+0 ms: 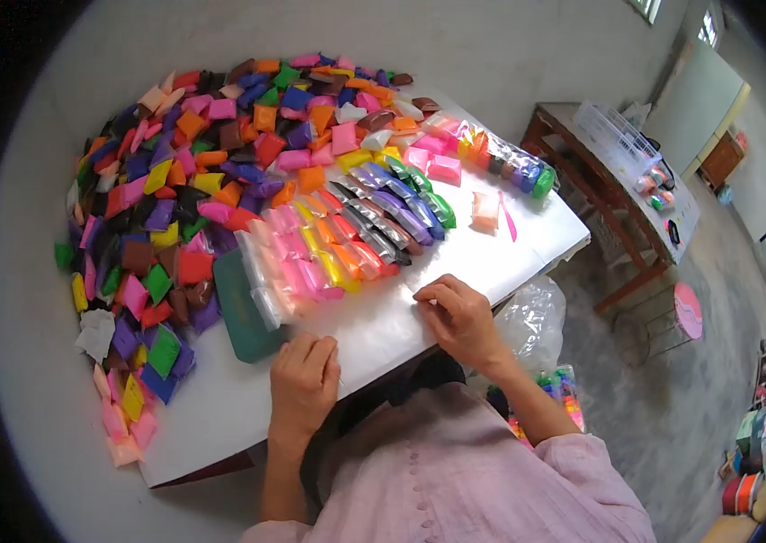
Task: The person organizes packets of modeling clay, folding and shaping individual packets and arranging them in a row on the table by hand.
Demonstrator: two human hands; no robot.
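Note:
My left hand [304, 380] is closed, knuckles up, at the front edge of the white tabletop [383, 330]. My right hand [457, 317] is over the table to its right, thumb and fingers drawn together. Whether either hand holds something small or thin is hidden. Just beyond them lie overlapping rows of coloured packets in clear wrap [337, 235], sorted by colour from pale peach to green. A dark green box [245, 306] lies left of the rows, near my left hand. Farther right are a single peach packet [485, 211] and a pink plastic tool [508, 217].
Loose coloured packets [161, 213] are heaped along the table's left and far sides. A filled clear bag [509, 163] lies at the far right corner. Beside the table are a clear plastic bag [532, 317], a pink-topped stool [687, 310] and a wooden table [582, 136] with a white basket [613, 136].

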